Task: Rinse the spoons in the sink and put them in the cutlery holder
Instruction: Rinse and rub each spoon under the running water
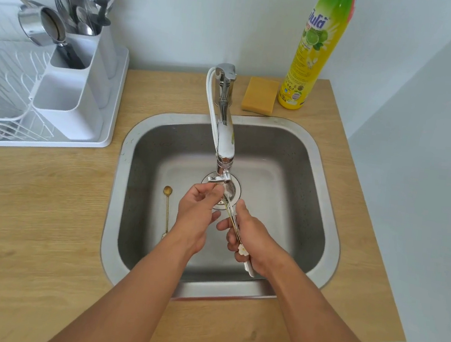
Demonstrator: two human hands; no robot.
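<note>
Right hand (250,234) first: it's wrapped round a bunch of spoons (233,223), fingers curled on the handles, bowls pointing away from me up under the faucet spout (225,153). One handle ends in a little white flower that pokes out by my palm. Left hand (199,210) sits just beside it, fingers and thumb pinching at the bowl end, right under the small valve lever on the nozzle. Hands close together, nearly touching, both on the bunch. I can't make out a water stream from here, too blurred at the nozzle, so I won't call it.

Just left of my left hand, one gold spoon (166,212) lies flat on the floor of the sink (325,212), apart from the bunch, not yet picked up.

My read on doing this well: hold the handles firmly, fan the bowls with the left fingers so water reaches between them, and rub each bowl instead of the clump. Wet steel slips, so I'd hold the bunch low over the basin.

Farther out, far left and away from me, the cutlery holder (68,92) stands on the dish rack (1,101), its back compartment already full of forks and spoons. Beyond the faucet, a sponge (259,95) and a dish soap bottle (314,56).
</note>
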